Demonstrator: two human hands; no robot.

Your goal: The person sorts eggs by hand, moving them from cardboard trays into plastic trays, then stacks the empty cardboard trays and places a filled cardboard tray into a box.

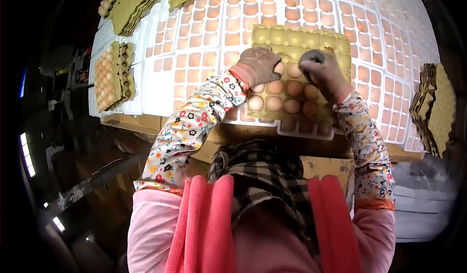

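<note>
A yellowish pulp egg tray (301, 35) rests on top of the lit egg racks in front of me. Brown eggs (275, 87) fill several of its near cups, while the far rows of cups hold none. My left hand (259, 63), in a stained glove, reaches over the tray's left side with its fingers curled round a pale egg (279, 69). My right hand (323, 69), gloved with dark fingertips, is closed over the right half of the tray. Its fingers are beside another egg (295, 70); whatever they hold is hidden.
White plastic racks of eggs (202, 25) cover the bright table. A stacked pulp tray with eggs (108, 78) stands at the left, tray stacks (136, 8) at the back left. More pulp trays (435, 110) sit at the right edge. The wooden table edge (233, 133) runs before my body.
</note>
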